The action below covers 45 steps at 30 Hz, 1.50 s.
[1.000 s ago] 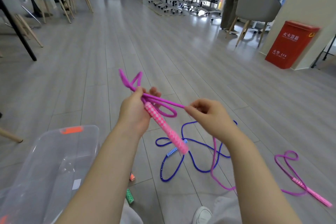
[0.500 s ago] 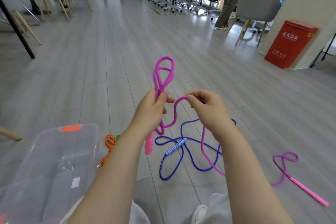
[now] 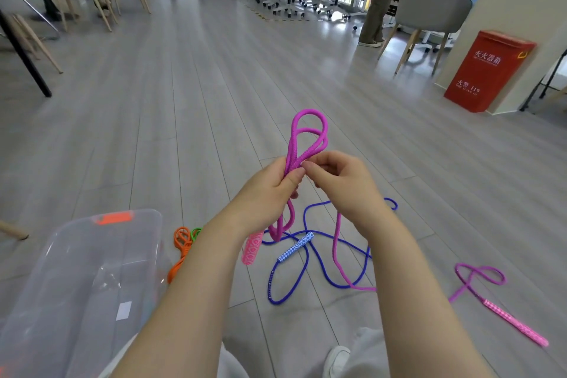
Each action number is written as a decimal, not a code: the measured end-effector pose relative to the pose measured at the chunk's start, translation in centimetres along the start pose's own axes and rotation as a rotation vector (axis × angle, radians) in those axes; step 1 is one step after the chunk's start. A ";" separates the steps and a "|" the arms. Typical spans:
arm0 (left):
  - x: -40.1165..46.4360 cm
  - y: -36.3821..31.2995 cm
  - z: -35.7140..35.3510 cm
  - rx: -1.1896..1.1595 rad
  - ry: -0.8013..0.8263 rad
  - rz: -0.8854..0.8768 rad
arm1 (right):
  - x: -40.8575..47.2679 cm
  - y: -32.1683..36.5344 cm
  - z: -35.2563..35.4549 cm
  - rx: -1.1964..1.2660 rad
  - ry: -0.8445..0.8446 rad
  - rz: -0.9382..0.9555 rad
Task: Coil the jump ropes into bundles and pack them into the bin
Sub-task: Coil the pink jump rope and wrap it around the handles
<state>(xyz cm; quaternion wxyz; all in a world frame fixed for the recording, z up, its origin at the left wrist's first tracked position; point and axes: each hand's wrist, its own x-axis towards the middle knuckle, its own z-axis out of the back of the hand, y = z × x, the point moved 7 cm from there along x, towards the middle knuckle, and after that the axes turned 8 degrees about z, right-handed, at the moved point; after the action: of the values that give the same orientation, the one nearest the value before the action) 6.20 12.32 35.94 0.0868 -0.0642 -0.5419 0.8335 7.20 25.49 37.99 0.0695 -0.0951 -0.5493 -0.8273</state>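
Grey plank floor (image 3: pixel 214 101). Left hand (image 3: pixel 270 193) grips pink rope (image 3: pixel 306 135) loops; right hand (image 3: pixel 340 184) pinches the next strand. Beside the clear bin (image 3: pixel 129 224), blue rope (image 3: pixel 306 267) and orange rope (image 3: pixel 181 242) remain uncoiled.

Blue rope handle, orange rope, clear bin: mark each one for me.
Blue rope handle (image 3: pixel 295 247), head view, middle of the checkered grip.
Orange rope (image 3: pixel 181 242), head view, its loop.
Clear bin (image 3: pixel 135 214), head view, far rim.

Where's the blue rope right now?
In the head view the blue rope lies loose on the floor, just below and beyond both hands, right of the clear bin and the orange rope.
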 end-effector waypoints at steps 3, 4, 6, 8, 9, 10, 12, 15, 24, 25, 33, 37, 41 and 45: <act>0.4 0.6 1.8 -0.004 -0.134 0.009 | -0.2 -0.7 1.0 -0.030 0.053 -0.049; 0.5 1.0 2.9 -0.127 -0.227 0.034 | -0.4 -0.9 1.5 -0.050 0.067 -0.064; 0.6 2.4 5.7 -0.500 -0.441 0.106 | -0.8 -1.2 3.0 -0.062 0.038 -0.079; 0.4 4.0 7.6 -0.911 -0.576 0.171 | -1.0 -1.5 4.7 -0.039 -0.056 -0.083; 0.5 4.7 8.0 -1.039 -0.602 0.192 | -0.9 -1.7 5.2 -0.037 -0.109 -0.089; 0.5 5.0 7.9 -1.079 -0.598 0.212 | -0.8 -1.9 5.3 -0.037 -0.156 -0.100; 0.9 4.9 6.6 -0.999 -0.519 0.238 | -0.6 -2.2 4.5 0.007 -0.215 -0.115; 1.2 3.5 3.7 -0.853 -0.342 0.234 | -0.5 -1.5 1.7 0.101 -0.197 -0.102; 0.4 0.7 1.3 -0.502 -0.186 0.099 | -0.4 0.4 -1.8 0.161 -0.131 0.040; 0.4 0.7 1.3 -0.486 -0.190 0.097 | -0.5 0.5 -2.0 0.200 -0.140 0.037; 0.0 0.4 1.0 -0.591 -0.143 0.136 | -0.9 1.3 -2.9 0.278 -0.099 0.037; 0.1 0.9 2.1 -0.626 -0.272 0.169 | -0.8 1.0 -3.0 0.165 0.026 0.008; 1.0 2.6 4.0 -1.128 -0.290 0.241 | -0.7 -0.3 -1.1 -0.018 0.111 -0.025; 0.8 4.9 8.1 -1.492 -0.505 0.191 | -1.0 -1.5 2.9 -0.093 0.028 -0.070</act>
<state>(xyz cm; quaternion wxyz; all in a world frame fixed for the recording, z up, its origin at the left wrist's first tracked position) 3.46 3.26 34.70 -0.1765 0.0396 -0.9529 0.2432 8.08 28.82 37.48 0.0437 -0.0674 -0.5122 -0.8551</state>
